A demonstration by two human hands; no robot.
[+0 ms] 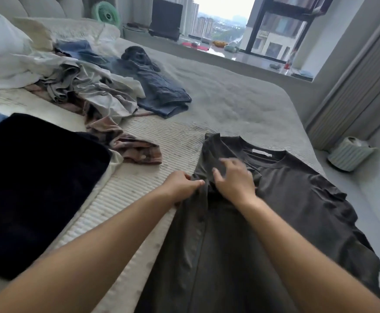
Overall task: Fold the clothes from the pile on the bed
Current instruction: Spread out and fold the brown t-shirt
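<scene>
Left hand point(180, 187) pinches the shirt point(297, 199) fold edge, right hand point(234, 179) spread just beside; shirt runs lengthwise toward the person, unfolded half right.

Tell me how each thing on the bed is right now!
Dark grey T-shirt: spread flat, left side folded in.
Left hand: pinching the T-shirt's folded edge.
Right hand: on the T-shirt near the collar, blurred.
Clothes pile: jumbled, not folded.
Jeans: lying rumpled beside the pile.
Navy cloth: lying flat and smooth.
Plaid shirt: crumpled.
</scene>
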